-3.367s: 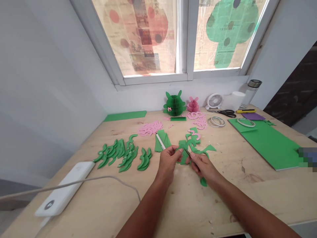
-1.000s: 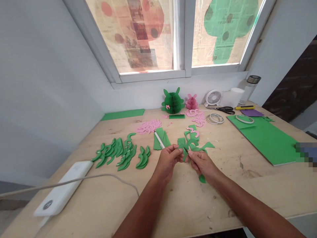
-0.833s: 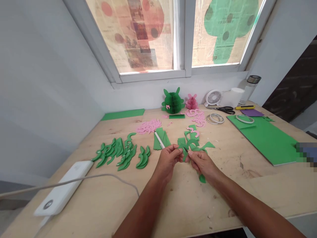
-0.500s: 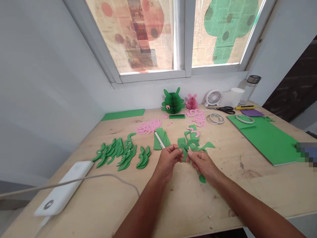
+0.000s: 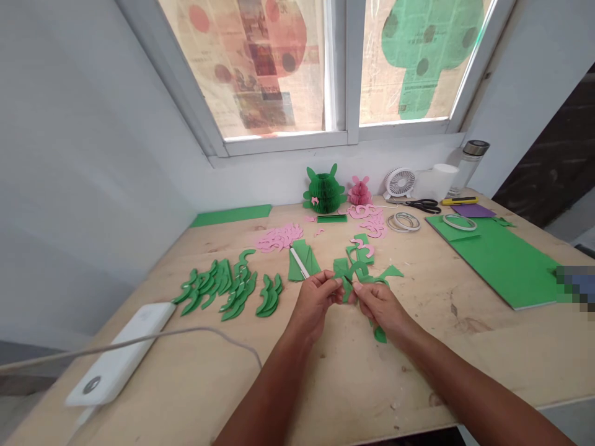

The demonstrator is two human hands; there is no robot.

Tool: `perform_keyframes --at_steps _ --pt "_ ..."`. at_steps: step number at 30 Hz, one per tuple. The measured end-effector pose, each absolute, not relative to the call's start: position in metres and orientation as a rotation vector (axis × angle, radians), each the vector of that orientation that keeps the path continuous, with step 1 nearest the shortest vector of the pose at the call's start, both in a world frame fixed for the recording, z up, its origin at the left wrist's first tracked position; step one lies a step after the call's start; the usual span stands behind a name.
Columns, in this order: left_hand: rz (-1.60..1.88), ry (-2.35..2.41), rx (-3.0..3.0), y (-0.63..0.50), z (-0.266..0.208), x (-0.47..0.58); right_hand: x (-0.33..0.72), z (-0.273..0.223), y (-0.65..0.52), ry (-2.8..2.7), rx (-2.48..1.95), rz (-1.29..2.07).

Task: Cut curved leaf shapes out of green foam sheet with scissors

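Note:
Near the middle of the table, my left hand (image 5: 320, 291) pinches a cut piece of green paper (image 5: 346, 291) between thumb and fingers. My right hand (image 5: 375, 302) is closed at the same paper, its fingertips close to the left ones. A dark sliver shows between the fingertips; whether it is a blade or a shadow I cannot tell. A curved green strip (image 5: 359, 269) stands just beyond the fingers. Below my right hand a green scrap (image 5: 380, 334) shows, partly hidden. Left of my hands lie stacks of wavy green cut-outs (image 5: 268, 296), and a white pen (image 5: 299, 262) rests on folded green paper (image 5: 310, 257).
Pink cut-outs (image 5: 281, 238) lie further back. Against the wall stand a green paper figure (image 5: 324, 192), a pink one (image 5: 359, 191) and a small fan (image 5: 400, 183). Scissors (image 5: 425, 205), tape rolls (image 5: 403, 222) and green sheets (image 5: 506, 266) are rightward; a white power bank (image 5: 121, 353) and cable lie left.
The curved green strip beyond my fingers has shifted slightly left and tilted. Both hands stay in almost the same place, still closed at the paper.

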State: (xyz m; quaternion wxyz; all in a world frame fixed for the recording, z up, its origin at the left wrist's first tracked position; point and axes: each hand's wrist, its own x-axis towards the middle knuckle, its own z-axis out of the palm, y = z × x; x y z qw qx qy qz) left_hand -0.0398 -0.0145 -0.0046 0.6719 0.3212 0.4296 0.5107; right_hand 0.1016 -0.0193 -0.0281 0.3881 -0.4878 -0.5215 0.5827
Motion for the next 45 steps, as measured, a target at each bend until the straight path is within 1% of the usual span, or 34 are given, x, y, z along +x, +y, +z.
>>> perform_keyframes --at_steps 34,45 --pt "1.145 0.952 0.704 -0.0146 -0.0047 -0.0394 0.1033 -0.0271 -0.0198 -1.326 -1.236 1.516" --pt "1.135 0.948 0.703 -0.0149 -0.0040 -0.0393 0.1044 -0.0303 -0.0183 -1.356 -1.207 1.460"
